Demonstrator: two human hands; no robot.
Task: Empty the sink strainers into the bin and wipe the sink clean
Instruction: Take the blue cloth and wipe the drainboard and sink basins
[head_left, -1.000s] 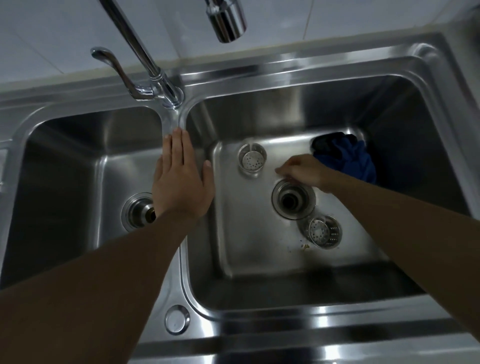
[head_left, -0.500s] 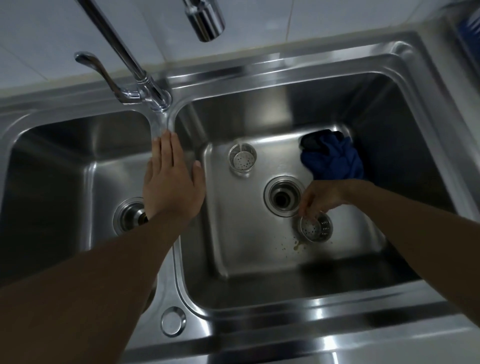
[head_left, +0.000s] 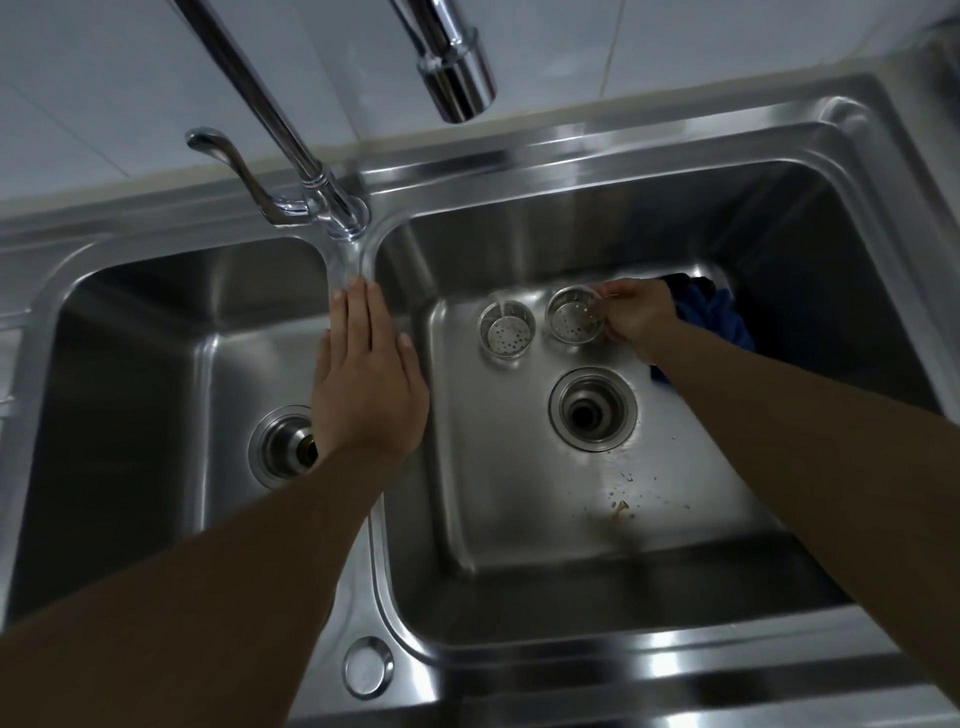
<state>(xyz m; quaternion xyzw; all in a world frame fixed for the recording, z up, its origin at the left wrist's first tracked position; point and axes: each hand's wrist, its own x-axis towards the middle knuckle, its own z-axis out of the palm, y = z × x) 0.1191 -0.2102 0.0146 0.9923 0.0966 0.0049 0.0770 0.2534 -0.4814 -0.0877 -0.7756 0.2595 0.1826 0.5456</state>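
Readable text: none was visible anywhere in the view.
Brand marks: none could be made out on any surface.
Numbers and signs: none showed.

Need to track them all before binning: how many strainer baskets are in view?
2. One strainer sits on the right basin floor; the other strainer is beside it, held by the right hand. None visible elsewhere.
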